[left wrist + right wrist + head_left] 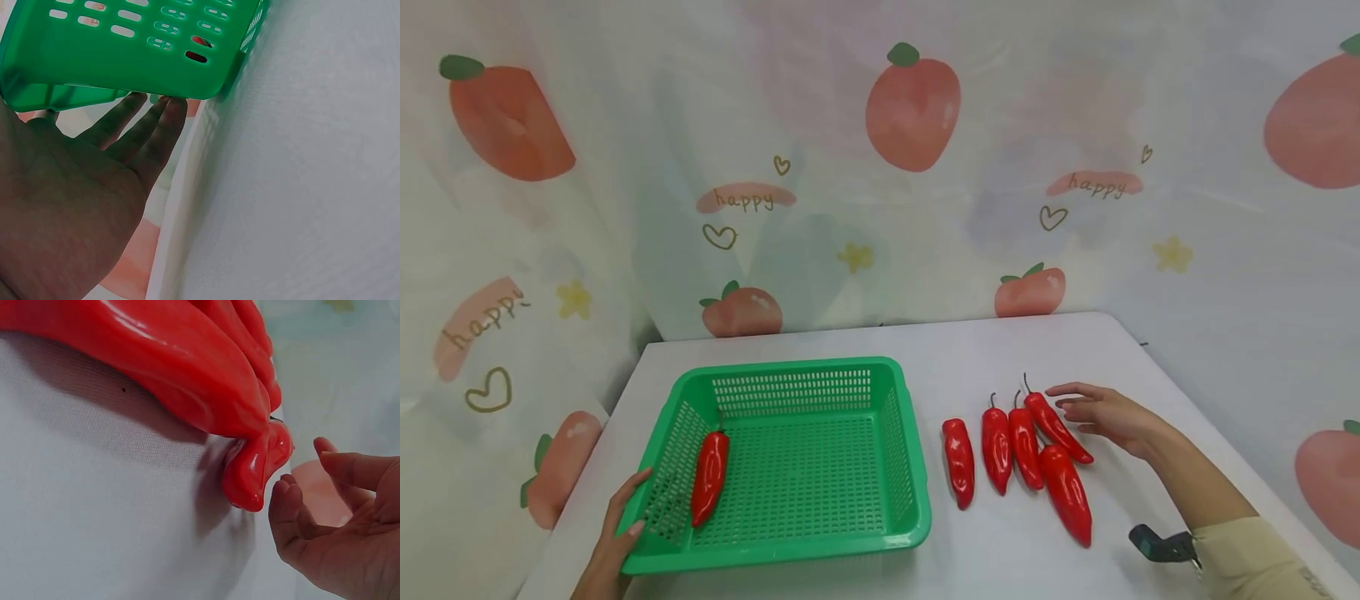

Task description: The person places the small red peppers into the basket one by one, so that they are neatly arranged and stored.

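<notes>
My left hand point(610, 542) grips the left rim of a green plastic basket point(820, 546), thumb and a finger over the edge. In the left wrist view, other fingers point(159, 128) reach the basket's outer side. One red chili pepper point(709, 479) lies inside, along the left wall. My right hand point(1108, 414), fingers spread and loosely bent, hovers beside the top-right red pepper point(1056, 427) of a group on the table. In the right wrist view a gap shows between its fingertips and the nearest pepper point(253, 478); it holds nothing.
More red peppers lie between basket and right hand: a lone one point(958, 462), two side by side point(996, 450) and a larger one point(1066, 496) in front. A dark device point(1161, 546) sits by the right sleeve. Fruit-patterned cloth point(925, 250) hangs behind the white table point(1000, 567).
</notes>
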{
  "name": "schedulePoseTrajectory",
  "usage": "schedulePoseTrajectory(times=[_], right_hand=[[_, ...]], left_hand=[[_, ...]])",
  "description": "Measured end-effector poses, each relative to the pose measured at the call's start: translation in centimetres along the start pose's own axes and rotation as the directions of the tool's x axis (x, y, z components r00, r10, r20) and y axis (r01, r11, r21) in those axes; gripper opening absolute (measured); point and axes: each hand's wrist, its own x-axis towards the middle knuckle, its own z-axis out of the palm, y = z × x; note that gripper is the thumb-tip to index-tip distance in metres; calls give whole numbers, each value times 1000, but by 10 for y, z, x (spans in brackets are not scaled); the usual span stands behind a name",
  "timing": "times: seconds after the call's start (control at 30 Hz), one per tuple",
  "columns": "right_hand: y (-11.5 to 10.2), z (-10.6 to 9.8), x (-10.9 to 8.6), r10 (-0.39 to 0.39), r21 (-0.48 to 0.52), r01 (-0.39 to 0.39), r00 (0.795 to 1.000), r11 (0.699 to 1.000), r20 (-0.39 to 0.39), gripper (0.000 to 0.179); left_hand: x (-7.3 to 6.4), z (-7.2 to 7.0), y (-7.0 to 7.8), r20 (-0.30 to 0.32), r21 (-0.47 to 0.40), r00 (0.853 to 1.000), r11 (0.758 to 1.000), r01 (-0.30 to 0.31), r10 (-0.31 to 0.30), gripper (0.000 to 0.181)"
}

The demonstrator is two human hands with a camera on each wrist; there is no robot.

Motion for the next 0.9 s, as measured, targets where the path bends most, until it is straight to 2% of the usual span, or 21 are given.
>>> schedulePoseTrajectory(times=[0.2, 0.53, 0.77, 0.9], right_hand=[[9, -2, 4, -4, -25, 4, 1000, 1000, 20, 56], [11, 0, 5, -19, 1, 19, 997, 1000, 70, 55], [8, 3, 10, 5, -2, -5, 992, 1000, 128, 50], [8, 5, 14, 18, -10, -17, 990, 1000, 141, 49]], left_hand=[[-1, 3, 3, -4, -9, 999, 999, 36, -36, 53], [-1, 1, 6, -5, 3, 999, 999, 48, -48, 52], [-1, 1, 4, 0, 7, 999, 999, 49, -49, 54], [-2, 2, 5, -6, 3, 998, 998, 70, -70, 55]])
